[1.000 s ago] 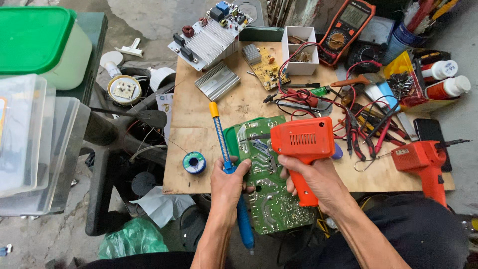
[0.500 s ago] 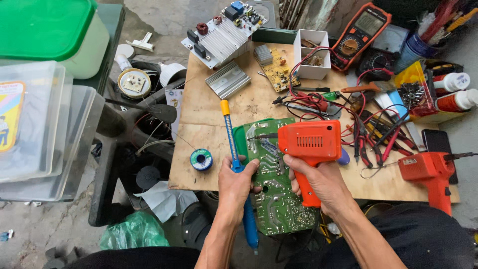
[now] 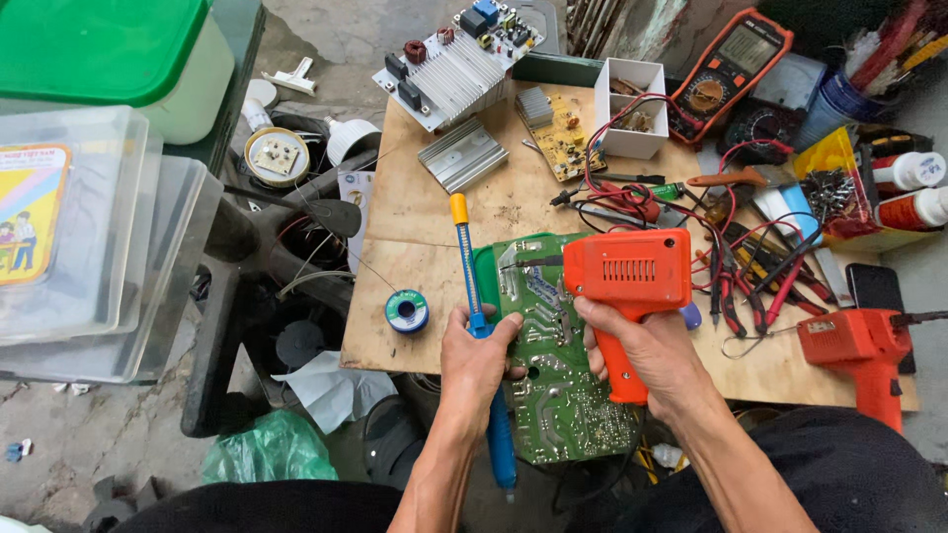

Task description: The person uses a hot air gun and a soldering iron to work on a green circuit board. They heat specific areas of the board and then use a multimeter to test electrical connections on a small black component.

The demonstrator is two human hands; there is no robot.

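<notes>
A green circuit board [image 3: 558, 395] lies solder side up, hanging over the near edge of the wooden worktop [image 3: 415, 212]. My left hand [image 3: 477, 357] grips a blue desoldering pump with a yellow top [image 3: 464, 257] and rests on the board's left edge. My right hand [image 3: 642, 347] holds an orange soldering gun [image 3: 627, 281] by its grip, with the tip touching the board's upper part. A small spool of solder wire [image 3: 407, 310] sits just left of my left hand.
Another orange tool [image 3: 864, 345] lies at the right. Pliers and red test leads [image 3: 750, 266] clutter the middle right. A multimeter [image 3: 726, 71], a white box [image 3: 630, 107], other boards and heat sinks [image 3: 462, 59] sit at the back. Plastic bins [image 3: 89, 227] stand left.
The view has shifted slightly; both hands keep their grips, and the soldering gun stays on the board with barely any movement.
</notes>
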